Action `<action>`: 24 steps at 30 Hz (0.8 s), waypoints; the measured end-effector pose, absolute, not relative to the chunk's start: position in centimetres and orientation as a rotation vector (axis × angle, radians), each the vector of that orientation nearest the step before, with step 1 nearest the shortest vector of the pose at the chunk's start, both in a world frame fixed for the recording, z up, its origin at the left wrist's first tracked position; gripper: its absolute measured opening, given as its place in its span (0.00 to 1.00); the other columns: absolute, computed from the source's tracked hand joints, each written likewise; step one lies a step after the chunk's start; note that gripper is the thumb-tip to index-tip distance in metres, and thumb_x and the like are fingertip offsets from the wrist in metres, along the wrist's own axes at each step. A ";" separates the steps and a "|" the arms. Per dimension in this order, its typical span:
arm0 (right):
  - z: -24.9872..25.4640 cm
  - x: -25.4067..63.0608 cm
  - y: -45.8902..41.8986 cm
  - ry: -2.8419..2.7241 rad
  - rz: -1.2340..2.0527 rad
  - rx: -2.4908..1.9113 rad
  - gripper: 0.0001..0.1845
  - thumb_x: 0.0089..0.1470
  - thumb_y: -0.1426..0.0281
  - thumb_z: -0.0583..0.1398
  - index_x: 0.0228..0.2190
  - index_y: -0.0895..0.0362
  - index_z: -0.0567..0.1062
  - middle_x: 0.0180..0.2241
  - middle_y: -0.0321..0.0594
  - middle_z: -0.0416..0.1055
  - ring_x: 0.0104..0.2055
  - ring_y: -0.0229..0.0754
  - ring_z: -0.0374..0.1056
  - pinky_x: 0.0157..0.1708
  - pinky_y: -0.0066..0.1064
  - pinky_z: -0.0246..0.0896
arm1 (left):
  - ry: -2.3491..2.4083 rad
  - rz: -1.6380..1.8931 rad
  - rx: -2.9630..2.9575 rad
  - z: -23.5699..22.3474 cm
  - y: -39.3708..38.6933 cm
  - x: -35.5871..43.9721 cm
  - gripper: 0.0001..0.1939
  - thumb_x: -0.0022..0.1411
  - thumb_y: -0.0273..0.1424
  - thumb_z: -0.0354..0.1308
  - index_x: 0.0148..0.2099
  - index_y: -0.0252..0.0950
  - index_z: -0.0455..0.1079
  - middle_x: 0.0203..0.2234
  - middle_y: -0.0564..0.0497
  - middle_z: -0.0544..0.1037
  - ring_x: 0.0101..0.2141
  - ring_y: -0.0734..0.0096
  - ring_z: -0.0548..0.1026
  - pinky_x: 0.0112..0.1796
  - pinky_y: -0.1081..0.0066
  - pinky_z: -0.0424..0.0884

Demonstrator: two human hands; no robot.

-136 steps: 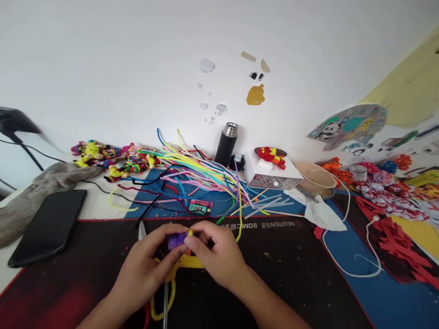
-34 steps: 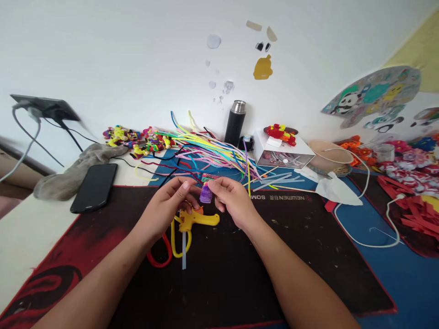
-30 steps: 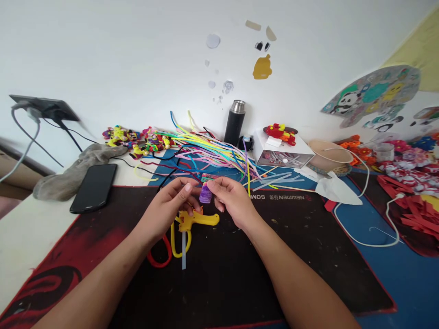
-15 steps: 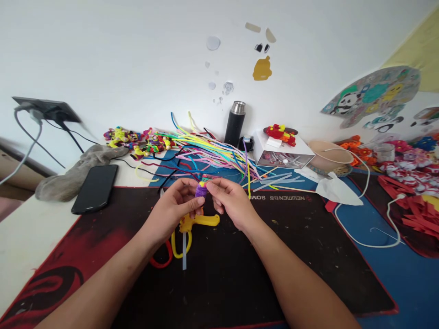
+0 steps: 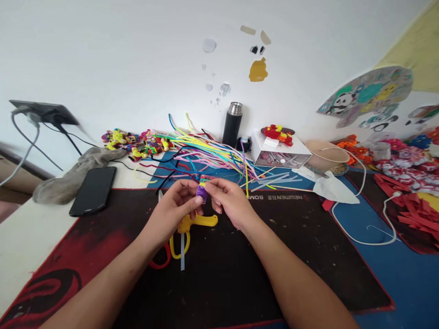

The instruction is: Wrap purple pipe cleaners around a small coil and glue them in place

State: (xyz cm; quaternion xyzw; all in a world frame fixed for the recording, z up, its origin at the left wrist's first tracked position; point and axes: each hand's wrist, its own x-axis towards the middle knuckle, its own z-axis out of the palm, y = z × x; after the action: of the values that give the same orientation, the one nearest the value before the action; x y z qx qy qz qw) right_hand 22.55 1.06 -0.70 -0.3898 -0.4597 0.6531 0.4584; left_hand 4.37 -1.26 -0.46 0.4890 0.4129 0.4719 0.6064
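Observation:
Between my two hands is a small purple pipe-cleaner figure (image 5: 201, 193) with a yellow part at its top. My left hand (image 5: 180, 201) pinches the purple body between thumb and fingers. Against the yellow top, the thumb and fingertips of my right hand (image 5: 222, 196) are closed; the exact grip is partly hidden. Just below lies a yellow glue gun (image 5: 202, 220), a translucent glue stick (image 5: 182, 253) reaching down from it. Scissors with red and yellow handles (image 5: 167, 258) rest beside it, partly covered by my left hand and the glue gun.
A pile of colourful pipe cleaners (image 5: 212, 153) lies behind my hands, near a black thermos (image 5: 232, 125) and a white drawer box (image 5: 281, 153). Left are a phone (image 5: 93, 191) and small pipe-cleaner figures (image 5: 135, 144). A white cable (image 5: 360, 240) curves at right, by red strips (image 5: 416, 212).
The whole view has shifted slightly. Both hands stay together at the purple figure, which is turned a little; the grip looks much the same.

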 end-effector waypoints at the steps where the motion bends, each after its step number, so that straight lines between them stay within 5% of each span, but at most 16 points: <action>1: -0.7 22.6 1.1 -1.125 1.600 -0.956 0.26 0.49 0.47 0.75 0.35 0.55 0.80 0.18 0.25 0.63 0.17 0.32 0.55 0.18 0.28 0.48 | 0.941 1.096 1.106 -0.5 -1.2 4.2 0.24 0.60 0.44 0.77 0.49 0.39 0.71 0.31 0.53 0.81 0.29 0.67 0.81 0.27 0.73 0.73; 9: -0.8 22.8 1.4 -1.093 1.614 -0.939 0.25 0.49 0.50 0.76 0.37 0.55 0.81 0.17 0.24 0.62 0.18 0.33 0.54 0.19 0.29 0.46 | 0.970 1.103 0.945 0.3 -0.9 3.6 0.28 0.57 0.52 0.77 0.46 0.36 0.76 0.37 0.49 0.83 0.29 0.65 0.83 0.26 0.72 0.74; 15: -0.9 22.8 1.4 -1.113 1.615 -0.933 0.24 0.50 0.50 0.76 0.38 0.56 0.82 0.17 0.24 0.62 0.18 0.32 0.54 0.19 0.29 0.46 | 0.969 1.032 1.018 0.6 -1.1 3.6 0.30 0.55 0.50 0.78 0.49 0.36 0.75 0.29 0.50 0.83 0.29 0.64 0.83 0.28 0.72 0.73; 24: -1.4 22.6 1.2 -1.186 1.592 -0.957 0.23 0.52 0.50 0.75 0.39 0.55 0.83 0.24 0.30 0.72 0.18 0.31 0.56 0.18 0.28 0.46 | 0.956 1.012 1.124 0.2 -1.0 4.0 0.31 0.55 0.44 0.79 0.53 0.38 0.71 0.32 0.51 0.84 0.30 0.65 0.82 0.29 0.72 0.72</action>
State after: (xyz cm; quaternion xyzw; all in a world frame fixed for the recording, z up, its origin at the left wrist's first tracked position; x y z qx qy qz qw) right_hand 22.57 1.22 -1.36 -0.3874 -0.4801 0.6443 0.4519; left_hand 3.96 -1.00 0.20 0.4900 0.4167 0.4412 0.6258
